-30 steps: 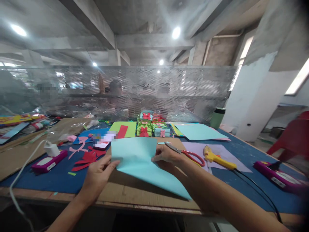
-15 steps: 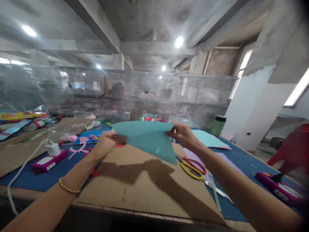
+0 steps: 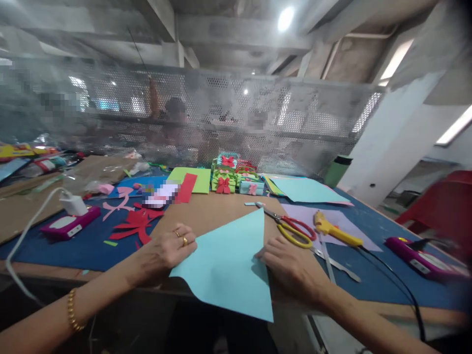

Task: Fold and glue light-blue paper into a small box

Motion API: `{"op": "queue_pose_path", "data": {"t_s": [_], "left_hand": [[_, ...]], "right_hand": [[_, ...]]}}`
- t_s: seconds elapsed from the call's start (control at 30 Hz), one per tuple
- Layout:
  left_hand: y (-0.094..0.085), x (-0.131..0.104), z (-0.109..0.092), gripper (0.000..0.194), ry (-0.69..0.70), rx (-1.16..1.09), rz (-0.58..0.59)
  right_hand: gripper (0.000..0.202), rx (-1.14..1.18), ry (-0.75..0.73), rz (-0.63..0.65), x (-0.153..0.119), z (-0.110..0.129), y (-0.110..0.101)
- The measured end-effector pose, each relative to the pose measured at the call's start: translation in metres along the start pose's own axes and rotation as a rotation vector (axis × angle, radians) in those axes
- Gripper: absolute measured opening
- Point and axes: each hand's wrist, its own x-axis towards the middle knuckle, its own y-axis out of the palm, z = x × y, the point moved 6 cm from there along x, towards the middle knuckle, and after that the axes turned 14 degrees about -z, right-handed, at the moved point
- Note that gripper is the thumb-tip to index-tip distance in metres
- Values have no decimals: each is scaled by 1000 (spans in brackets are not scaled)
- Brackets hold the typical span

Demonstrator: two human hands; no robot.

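A light blue sheet of paper (image 3: 224, 265) is held between both hands, partly over the cardboard (image 3: 217, 214) and hanging past the table's front edge. My left hand (image 3: 175, 248), with rings on its fingers, is closed on the sheet's left edge. On the right edge, my right hand (image 3: 287, 263) grips the paper with bent fingers. Just beyond that hand lie scissors (image 3: 295, 231) with one red and one yellow handle. To their right a yellow glue gun (image 3: 337, 230) rests on lilac paper (image 3: 295, 212).
Small gift-bag-like paper boxes with bows (image 3: 223, 184) stand at the back. Red paper scraps (image 3: 138, 223) lie left of the cardboard. Purple power strips (image 3: 70, 223) sit at both sides. A green bottle (image 3: 337, 172) stands at the back right, before a perforated metal screen (image 3: 206, 128).
Both hands have brought the sheet down and nearer to me, and its broad face now tilts up. The view has tipped downward, showing the boxes and glue gun.
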Motion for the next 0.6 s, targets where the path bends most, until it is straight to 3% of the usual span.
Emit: {"op": "queue_pose_path", "data": {"t_s": [0.1,0.3,0.43,0.6], "left_hand": [[7,-6,-3,22,-35,-65,89],[0,-13,2,31,-101,-134,94],[-7,-23,0,39,-170,-173,94],[-6,-30,8,29,-314,-237,63]], "right_hand": [[33,30,72,31,0,2,5],[20,31,95,179,-8,18,4],[30,8,60,202,-9,39,-8],[24,136,233,263,2,43,-22]]}}
